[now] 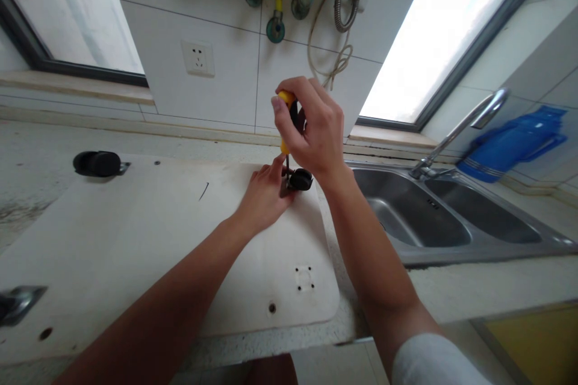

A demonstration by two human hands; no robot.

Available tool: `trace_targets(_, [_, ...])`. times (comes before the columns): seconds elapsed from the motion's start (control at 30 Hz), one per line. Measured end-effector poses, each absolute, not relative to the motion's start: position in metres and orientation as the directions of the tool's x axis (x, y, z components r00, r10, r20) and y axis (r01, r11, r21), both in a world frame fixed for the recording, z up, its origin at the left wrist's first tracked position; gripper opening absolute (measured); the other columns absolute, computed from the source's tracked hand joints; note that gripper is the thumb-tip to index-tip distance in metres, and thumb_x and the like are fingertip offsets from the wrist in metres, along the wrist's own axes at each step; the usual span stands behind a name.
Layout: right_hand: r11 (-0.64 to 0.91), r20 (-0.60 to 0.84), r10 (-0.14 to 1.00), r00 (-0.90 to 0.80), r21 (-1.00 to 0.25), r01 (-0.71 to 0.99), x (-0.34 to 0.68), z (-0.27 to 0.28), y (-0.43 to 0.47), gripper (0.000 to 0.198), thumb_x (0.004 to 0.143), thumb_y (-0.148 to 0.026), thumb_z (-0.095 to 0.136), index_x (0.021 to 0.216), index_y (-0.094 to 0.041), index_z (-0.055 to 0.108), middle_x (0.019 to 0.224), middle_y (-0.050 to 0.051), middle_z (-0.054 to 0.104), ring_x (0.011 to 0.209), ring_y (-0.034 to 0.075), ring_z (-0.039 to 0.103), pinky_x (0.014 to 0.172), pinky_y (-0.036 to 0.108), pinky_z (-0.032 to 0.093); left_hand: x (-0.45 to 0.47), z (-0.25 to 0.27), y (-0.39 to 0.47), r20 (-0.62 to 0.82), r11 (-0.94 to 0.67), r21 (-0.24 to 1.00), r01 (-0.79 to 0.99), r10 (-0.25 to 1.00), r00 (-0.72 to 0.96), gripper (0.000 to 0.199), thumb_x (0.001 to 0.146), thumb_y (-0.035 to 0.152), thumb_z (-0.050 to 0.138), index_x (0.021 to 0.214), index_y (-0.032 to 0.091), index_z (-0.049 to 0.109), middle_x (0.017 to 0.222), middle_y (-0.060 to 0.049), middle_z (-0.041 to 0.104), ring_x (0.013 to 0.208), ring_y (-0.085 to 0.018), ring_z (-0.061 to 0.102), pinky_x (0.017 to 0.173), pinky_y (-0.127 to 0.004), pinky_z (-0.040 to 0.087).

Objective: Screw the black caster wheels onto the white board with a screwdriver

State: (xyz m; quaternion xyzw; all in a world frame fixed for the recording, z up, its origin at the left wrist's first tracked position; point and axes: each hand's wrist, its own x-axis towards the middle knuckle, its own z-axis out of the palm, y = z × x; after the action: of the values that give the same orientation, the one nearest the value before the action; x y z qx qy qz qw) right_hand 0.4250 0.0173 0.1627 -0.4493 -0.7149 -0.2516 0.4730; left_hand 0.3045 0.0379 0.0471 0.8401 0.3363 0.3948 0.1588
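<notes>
Right hand [316,123] grips a screwdriver [294,112] on 1 caster [301,180], left hand [265,197] pinching its base; 2 other casters [97,164] sit on the board [135,228], the 4th corner's holes [304,278] bare.

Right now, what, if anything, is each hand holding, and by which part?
The right hand holds a screwdriver by its handle. The left hand is at the black caster; whether it grips cannot be told.

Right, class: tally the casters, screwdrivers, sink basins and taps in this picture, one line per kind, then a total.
Casters: 3 (one cut off by the left edge)
Screwdriver: 1
Sink basins: 2
Tap: 1
Total: 7
</notes>
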Motion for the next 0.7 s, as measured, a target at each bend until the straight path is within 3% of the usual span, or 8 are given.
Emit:
trace_targets(0.13, [0.415,0.882,0.442,-0.161,-0.042,0.909,0.433,0.176,0.001,0.032,0.114,-0.047,0.054,0.124,-0.026,0.075,0.117,0.008,0.069,0.092,0.019,0.067,0.082,0.033,0.055,0.305,0.045,0.039,0.559,-0.722,0.508,0.469,0.691,0.458,0.081,0.088,0.018,0.084,0.159,0.019,0.044,0.126,-0.013,0.08,0.121,-0.037,0.074,0.104,-0.053,0.058])
trace_targets(0.3, [0.391,0.782,0.584,-0.218,-0.036,0.92,0.438,0.182,-0.02,0.039,0.113,-0.036,0.052,0.149,-0.028,0.067,0.122,0.009,0.067,0.094,0.02,0.067,0.086,0.037,0.056,0.305,0.046,0.04,0.557,-0.731,0.505,0.458,0.682,0.474,0.082,0.089,0.02,0.084,0.16,0.019,0.044,0.127,-0.013,0.08,0.12,-0.037,0.074,0.104,-0.053,0.058])
trace_targets(0.53, [0.391,0.751,0.612,-0.248,-0.015,0.92,0.445,0.183,-0.023,0.044,0.111,-0.029,0.054,0.153,-0.03,0.065,0.114,0.008,0.069,0.107,0.026,0.065,0.096,0.043,0.057,0.303,0.046,0.041,0.558,-0.735,0.518,0.438,0.678,0.478,0.086,0.09,0.02,0.082,0.165,0.02,0.04,0.129,-0.012,0.081,0.122,-0.035,0.075,0.107,-0.053,0.057])
trace_targets(0.63, [0.406,0.81,0.534,-0.24,0.003,0.914,0.448,0.181,-0.018,0.034,0.11,-0.037,0.061,0.14,-0.03,0.073,0.109,0.008,0.069,0.11,0.028,0.064,0.101,0.046,0.056,0.303,0.046,0.04,0.556,-0.728,0.515,0.452,0.686,0.47,0.084,0.089,0.022,0.082,0.164,0.019,0.042,0.129,-0.013,0.082,0.121,-0.037,0.075,0.105,-0.053,0.057])
trace_targets(0.7, [0.438,0.82,0.521,-0.236,-0.019,0.899,0.449,0.179,-0.015,0.037,0.11,-0.039,0.061,0.144,-0.031,0.07,0.115,0.008,0.07,0.115,0.029,0.064,0.103,0.046,0.056,0.303,0.046,0.04,0.559,-0.725,0.516,0.456,0.689,0.462,0.081,0.09,0.023,0.082,0.162,0.019,0.044,0.128,-0.013,0.082,0.121,-0.037,0.075,0.105,-0.053,0.057])
